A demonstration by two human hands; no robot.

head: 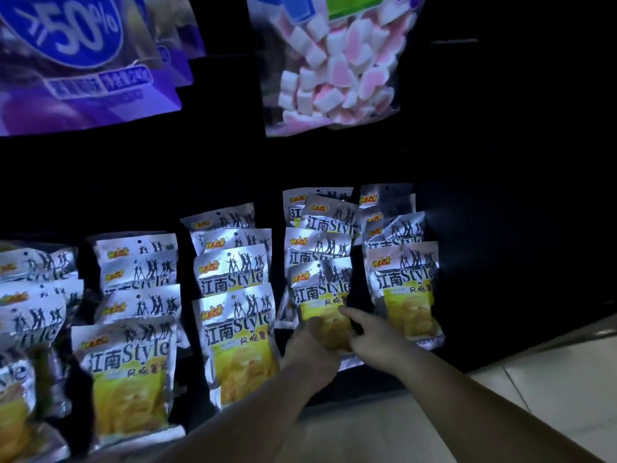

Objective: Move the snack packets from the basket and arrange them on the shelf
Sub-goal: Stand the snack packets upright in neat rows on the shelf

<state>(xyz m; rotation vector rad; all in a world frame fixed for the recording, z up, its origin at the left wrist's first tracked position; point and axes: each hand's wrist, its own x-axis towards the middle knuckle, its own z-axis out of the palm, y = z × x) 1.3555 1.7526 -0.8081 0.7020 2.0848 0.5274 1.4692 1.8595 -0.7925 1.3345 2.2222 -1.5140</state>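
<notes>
Silver and yellow snack packets stand in several rows on a dark lower shelf [384,379]. Both my hands are on the front snack packet [320,289] of the fourth row from the left. My left hand [310,349] grips its lower left part and covers the yellow area there. From the right, my right hand [370,332] holds the packet's right edge, with the index finger stretched out across its front. The packet leans upright against the ones behind it. No basket is in view.
To the right stands another row of packets [404,289]; further rows [233,342] fill the shelf to the left. Above hang purple bags [76,61] and a clear bag of pink and white marshmallows [334,68]. Pale floor tiles [534,379] lie at the lower right.
</notes>
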